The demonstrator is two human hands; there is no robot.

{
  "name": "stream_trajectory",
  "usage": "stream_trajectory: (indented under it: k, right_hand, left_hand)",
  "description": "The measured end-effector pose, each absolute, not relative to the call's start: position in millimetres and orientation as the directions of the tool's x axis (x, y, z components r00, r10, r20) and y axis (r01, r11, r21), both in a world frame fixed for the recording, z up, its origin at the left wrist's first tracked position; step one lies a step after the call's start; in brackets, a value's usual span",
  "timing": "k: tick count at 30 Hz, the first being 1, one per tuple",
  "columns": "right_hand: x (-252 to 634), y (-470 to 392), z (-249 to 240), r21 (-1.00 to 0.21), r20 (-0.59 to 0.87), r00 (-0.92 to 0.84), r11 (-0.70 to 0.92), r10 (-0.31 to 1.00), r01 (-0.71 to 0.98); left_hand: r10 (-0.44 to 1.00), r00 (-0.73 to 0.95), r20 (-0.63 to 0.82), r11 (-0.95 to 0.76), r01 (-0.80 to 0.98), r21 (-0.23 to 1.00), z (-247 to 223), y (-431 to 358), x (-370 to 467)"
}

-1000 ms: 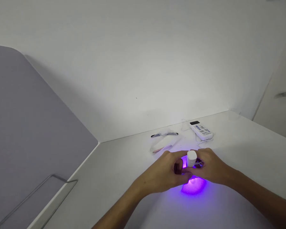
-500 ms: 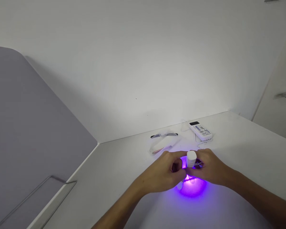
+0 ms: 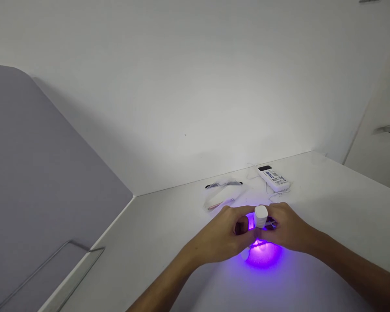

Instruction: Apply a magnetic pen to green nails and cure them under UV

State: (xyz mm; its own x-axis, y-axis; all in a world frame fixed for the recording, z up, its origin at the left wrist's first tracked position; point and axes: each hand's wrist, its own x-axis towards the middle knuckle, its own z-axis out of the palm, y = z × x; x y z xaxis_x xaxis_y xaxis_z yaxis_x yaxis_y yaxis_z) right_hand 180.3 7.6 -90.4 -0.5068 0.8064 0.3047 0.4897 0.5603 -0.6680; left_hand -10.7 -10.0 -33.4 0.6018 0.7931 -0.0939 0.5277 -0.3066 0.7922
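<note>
A small white lamp [image 3: 261, 215] with a rounded square top stands between my hands and throws purple light [image 3: 263, 255] onto the table below. My left hand [image 3: 227, 234] closes on it from the left, index finger at its top and thumb lower down. From the right, my right hand [image 3: 284, 227] does the same, and the two thumbs meet in front of the lamp. A thin pale piece shows inside the right hand's curl; I cannot tell what it is. The hands and the glare hide the lamp's lower part.
Clear plastic packaging [image 3: 222, 195] with dark strips lies behind my left hand. A white device [image 3: 274, 178] with a dark screen, printed label and thin cable lies near the wall [image 3: 182, 108]. A bent metal rod [image 3: 81, 271] crosses the table's left edge beside a grey panel [image 3: 45, 173].
My left thumb has shifted slightly right to meet the right thumb. Otherwise both hands and the lamp keep their places.
</note>
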Motion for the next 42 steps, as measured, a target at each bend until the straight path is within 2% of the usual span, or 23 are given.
stream_trajectory:
  k: [7,19,42]
  right_hand:
    - [180.6,7.5,-89.2,-0.665,0.289,-0.504,0.55,0.814,0.506]
    - [180.8,9.1,-89.7,-0.637,0.244,-0.501,0.527,0.83,0.562]
    - [181.2,10.0,-91.8,-0.63,0.259,-0.506,0.541,0.823,0.557]
  left_hand:
    - [0.811,0.582,-0.059,-0.306,0.508,0.805,-38.2,-9.8,-10.0]
    - [0.794,0.603,-0.083,-0.32,0.53,0.785,-40.7,-10.3,-12.3]
    - [0.79,0.607,-0.08,-0.344,0.549,0.762,-43.0,-9.7,-13.1]
